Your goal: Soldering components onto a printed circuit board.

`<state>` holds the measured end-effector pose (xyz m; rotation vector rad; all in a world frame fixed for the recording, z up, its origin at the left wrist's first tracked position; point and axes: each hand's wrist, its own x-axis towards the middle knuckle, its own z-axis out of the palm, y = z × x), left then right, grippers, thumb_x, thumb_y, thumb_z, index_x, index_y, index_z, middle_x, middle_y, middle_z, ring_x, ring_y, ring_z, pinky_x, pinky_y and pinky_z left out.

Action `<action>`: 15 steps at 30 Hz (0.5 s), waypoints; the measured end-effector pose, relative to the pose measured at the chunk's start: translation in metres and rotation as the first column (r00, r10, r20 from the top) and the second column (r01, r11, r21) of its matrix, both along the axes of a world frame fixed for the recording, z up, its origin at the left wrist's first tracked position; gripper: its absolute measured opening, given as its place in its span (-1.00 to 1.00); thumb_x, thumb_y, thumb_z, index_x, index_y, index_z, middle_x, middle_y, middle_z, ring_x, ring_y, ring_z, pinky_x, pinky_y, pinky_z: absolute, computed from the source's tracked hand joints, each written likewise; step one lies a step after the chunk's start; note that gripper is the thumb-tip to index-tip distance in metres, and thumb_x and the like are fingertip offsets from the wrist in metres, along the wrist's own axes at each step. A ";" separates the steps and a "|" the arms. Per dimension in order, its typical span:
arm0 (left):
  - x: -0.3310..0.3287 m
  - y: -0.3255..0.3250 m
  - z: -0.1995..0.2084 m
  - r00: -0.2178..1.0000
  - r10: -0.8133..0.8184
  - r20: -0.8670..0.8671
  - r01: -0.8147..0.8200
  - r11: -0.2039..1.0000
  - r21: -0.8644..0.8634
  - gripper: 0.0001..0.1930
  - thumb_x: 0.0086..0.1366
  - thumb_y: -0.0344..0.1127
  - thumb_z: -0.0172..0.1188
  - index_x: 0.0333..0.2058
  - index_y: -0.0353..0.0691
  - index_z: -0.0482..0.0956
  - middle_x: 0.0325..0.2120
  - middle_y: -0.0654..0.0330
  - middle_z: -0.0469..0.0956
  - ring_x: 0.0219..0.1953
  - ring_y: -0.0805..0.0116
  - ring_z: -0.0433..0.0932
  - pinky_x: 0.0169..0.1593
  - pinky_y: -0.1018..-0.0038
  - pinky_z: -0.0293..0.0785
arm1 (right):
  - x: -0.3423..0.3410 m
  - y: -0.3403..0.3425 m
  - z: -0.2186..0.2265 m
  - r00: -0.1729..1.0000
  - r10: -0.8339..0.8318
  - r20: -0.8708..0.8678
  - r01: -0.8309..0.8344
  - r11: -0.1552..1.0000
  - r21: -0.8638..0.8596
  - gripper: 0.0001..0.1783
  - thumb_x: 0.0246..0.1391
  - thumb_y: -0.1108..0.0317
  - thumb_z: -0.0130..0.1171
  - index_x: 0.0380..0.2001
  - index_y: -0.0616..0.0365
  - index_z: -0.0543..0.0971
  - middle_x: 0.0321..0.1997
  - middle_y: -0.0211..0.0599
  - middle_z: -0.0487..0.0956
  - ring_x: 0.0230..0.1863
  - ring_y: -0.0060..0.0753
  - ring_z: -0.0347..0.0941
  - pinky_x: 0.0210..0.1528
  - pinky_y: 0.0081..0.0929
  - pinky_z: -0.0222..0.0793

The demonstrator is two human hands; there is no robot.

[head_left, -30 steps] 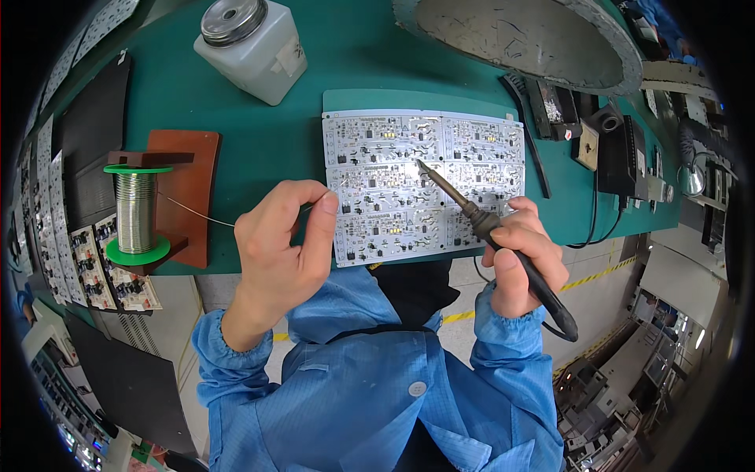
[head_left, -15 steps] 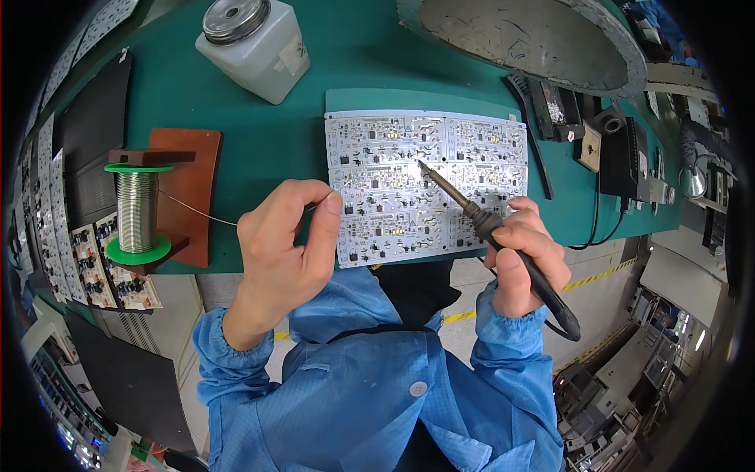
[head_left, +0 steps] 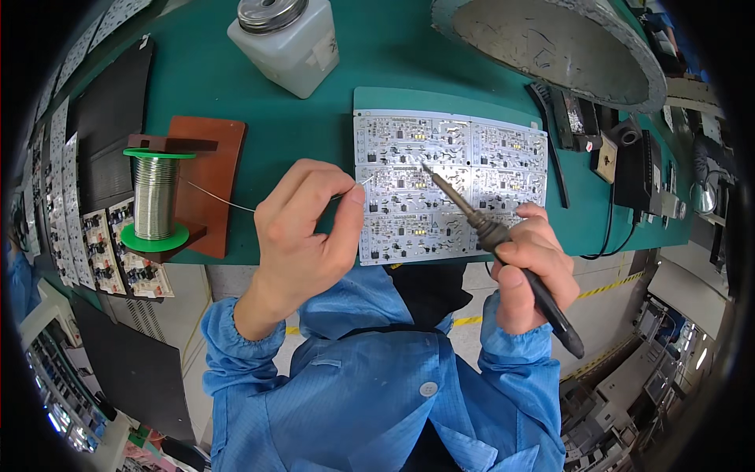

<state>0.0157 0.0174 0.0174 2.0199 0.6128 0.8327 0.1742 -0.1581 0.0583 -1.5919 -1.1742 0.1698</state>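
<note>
A white panel of circuit boards [head_left: 409, 224], dotted with small parts, lies on the green mat in front of me. My right hand [head_left: 536, 263] grips a soldering iron [head_left: 491, 232] by its black handle; the tip points at the upper middle of the panel, and contact cannot be made out. My left hand [head_left: 311, 232] pinches solder wire [head_left: 216, 194] between thumb and forefinger at the panel's left edge. That wire runs back to a solder spool [head_left: 156, 197] with green flanges, held on a reddish-brown stand [head_left: 228, 157].
A white square bottle [head_left: 295, 55] with a metal lid stands behind the panel. At the back right hangs a large grey hood [head_left: 558, 47]. Right of the panel lie a black brush [head_left: 550, 141] and a black box [head_left: 638, 177] with cables. More circuit boards [head_left: 98, 252] stand at far left.
The whole view has shifted, so bench things appear farther right. Relative to the panel, the iron's tip has moved left, and a short wire end now shows past my left fingers.
</note>
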 end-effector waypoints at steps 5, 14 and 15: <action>0.001 0.001 -0.001 1.000 0.001 0.014 -0.002 0.998 0.059 -0.89 0.03 -0.63 0.28 -0.44 -0.32 0.59 -0.50 0.18 0.51 -0.59 0.47 0.41 -0.56 0.57 0.26 | -0.005 0.016 0.005 0.994 0.086 0.072 -0.081 0.995 -0.063 -0.87 -0.22 0.42 0.27 -0.49 0.17 0.64 -0.64 -0.32 0.47 -0.58 -0.31 0.36 -0.13 -0.16 0.36; 0.002 0.004 -0.004 0.998 0.008 0.066 -0.014 0.996 0.093 -0.84 -0.06 -0.64 0.32 -0.44 -0.31 0.62 -0.55 0.16 0.49 -0.58 0.36 0.48 -0.56 0.54 0.35 | -0.009 0.031 0.008 0.973 0.161 0.164 -0.143 0.983 -0.116 -0.82 -0.11 0.29 0.26 -0.51 0.20 0.60 -0.67 -0.35 0.42 -0.56 -0.34 0.30 -0.09 -0.09 0.32; 0.002 0.005 -0.004 0.998 0.004 0.069 -0.011 0.995 0.095 -0.84 -0.06 -0.64 0.32 -0.44 -0.31 0.63 -0.55 0.16 0.48 -0.58 0.37 0.48 -0.56 0.54 0.34 | -0.009 0.031 0.008 0.973 0.164 0.160 -0.145 0.981 -0.125 -0.82 -0.12 0.30 0.26 -0.51 0.19 0.60 -0.67 -0.35 0.42 -0.57 -0.34 0.29 -0.09 -0.09 0.32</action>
